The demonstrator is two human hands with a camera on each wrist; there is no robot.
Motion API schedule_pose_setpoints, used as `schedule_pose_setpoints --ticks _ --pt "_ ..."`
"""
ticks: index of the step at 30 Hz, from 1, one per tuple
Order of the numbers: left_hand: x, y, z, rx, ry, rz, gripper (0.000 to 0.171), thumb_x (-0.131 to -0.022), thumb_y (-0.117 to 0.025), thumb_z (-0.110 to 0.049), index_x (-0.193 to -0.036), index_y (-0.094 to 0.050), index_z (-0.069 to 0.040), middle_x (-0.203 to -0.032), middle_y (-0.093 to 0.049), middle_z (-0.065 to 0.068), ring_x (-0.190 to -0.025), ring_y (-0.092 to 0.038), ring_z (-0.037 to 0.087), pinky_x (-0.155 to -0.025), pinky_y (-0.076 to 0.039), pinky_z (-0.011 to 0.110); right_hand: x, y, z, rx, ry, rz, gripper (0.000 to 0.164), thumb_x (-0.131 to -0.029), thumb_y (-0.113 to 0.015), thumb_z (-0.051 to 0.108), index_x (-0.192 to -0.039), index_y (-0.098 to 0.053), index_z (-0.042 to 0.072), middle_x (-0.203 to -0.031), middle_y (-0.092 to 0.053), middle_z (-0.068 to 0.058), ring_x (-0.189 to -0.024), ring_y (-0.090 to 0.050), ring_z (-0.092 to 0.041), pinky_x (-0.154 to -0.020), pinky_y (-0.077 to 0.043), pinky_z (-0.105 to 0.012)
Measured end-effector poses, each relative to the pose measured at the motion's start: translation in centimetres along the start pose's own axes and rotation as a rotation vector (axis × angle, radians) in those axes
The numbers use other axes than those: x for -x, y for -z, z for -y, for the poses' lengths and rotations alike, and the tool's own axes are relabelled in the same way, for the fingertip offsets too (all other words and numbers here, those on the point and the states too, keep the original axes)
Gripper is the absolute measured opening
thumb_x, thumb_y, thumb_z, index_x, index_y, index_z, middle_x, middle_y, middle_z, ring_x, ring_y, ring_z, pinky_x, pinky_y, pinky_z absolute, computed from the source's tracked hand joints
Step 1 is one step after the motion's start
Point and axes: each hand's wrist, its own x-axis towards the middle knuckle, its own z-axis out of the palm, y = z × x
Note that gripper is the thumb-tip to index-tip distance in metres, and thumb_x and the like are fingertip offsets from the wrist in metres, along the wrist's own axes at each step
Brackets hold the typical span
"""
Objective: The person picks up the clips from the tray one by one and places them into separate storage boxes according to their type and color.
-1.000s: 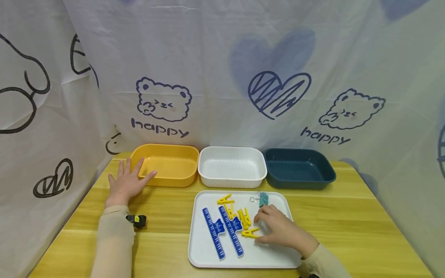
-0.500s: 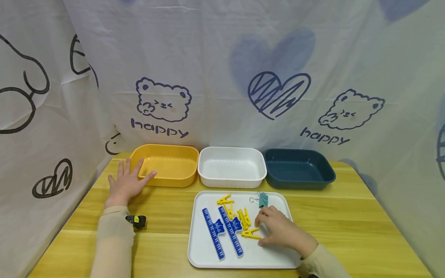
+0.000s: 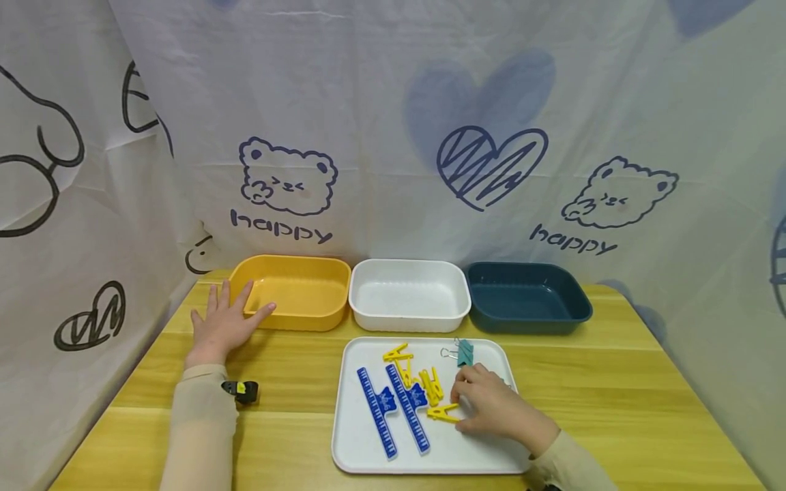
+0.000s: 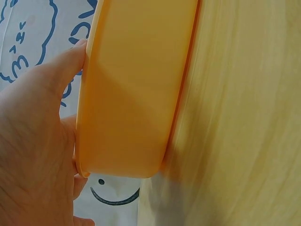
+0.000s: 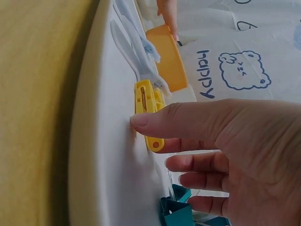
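On a wood-grain bench (image 3: pixel 282 443), a white tray (image 3: pixel 469 458) lies at near centre, with two long blue clips (image 3: pixel 405 409) slanting on its left half. To their right, the person's right hand (image 3: pixel 500 409) pinches one yellow clothespin (image 3: pixel 439 413) between thumb and forefinger, low over the tray. Just farther lie more yellow clothespins (image 3: pixel 432 387) and a teal binder clip (image 3: pixel 465 352). At far left, the left hand (image 3: pixel 220 329) touches a yellow tub (image 3: pixel 307 320), its fingers spread, grasping nothing; white (image 3: pixel 410 323) and dark blue tubs (image 3: pixel 531 323) stand to the right, before a printed cloth (image 3: pixel 381 136).
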Motion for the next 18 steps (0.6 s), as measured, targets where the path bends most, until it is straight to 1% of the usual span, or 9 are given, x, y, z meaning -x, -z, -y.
schedule_pose_setpoints --ticks 3,7,13,18 --pt "-0.1 -0.1 0.1 0.005 0.004 0.004 0.094 -0.089 -0.028 -0.079 -0.158 -0.004 -0.02 -0.159 0.014 0.029 -0.145 0.017 0.051 -0.102 0.008 0.082 0.0 0.1 0.1 0.006 -0.005 -0.004 0.027 -0.069 -0.084 0.032 -0.087 -0.067 0.021 -0.102 -0.055 0.005 -0.091 -0.044 -0.013 -0.079 -0.043 -0.034" --pt "-0.2 -0.1 0.1 0.012 0.009 0.004 0.095 -0.088 -0.028 -0.08 -0.158 -0.004 -0.02 -0.159 0.015 0.028 -0.146 0.018 0.051 -0.102 0.009 0.082 0.0 0.3 0.2 0.027 -0.002 -0.036 0.026 -0.07 -0.082 0.033 -0.088 -0.067 0.022 -0.1 -0.055 0.006 -0.09 -0.043 -0.012 -0.078 -0.042 -0.032" --pt "-0.2 -0.2 0.1 0.001 0.008 -0.001 0.095 -0.088 -0.028 -0.08 -0.158 -0.004 -0.02 -0.159 0.014 0.028 -0.146 0.016 0.051 -0.103 0.007 0.082 0.2 0.7 0.2 0.068 -0.012 -0.09 0.029 -0.07 -0.082 0.037 -0.09 -0.067 0.024 -0.095 -0.052 0.008 -0.088 -0.041 -0.012 -0.076 -0.038 -0.031" --pt "-0.2 -0.2 0.1 0.002 0.006 -0.007 0.095 -0.088 -0.029 -0.08 -0.158 -0.004 -0.02 -0.16 0.011 0.029 -0.146 0.016 0.051 -0.103 0.008 0.082 0.3 1.1 0.3 0.092 -0.037 -0.11 0.031 -0.071 -0.081 0.04 -0.094 -0.067 0.025 -0.097 -0.051 0.009 -0.09 -0.041 -0.012 -0.078 -0.038 -0.032"
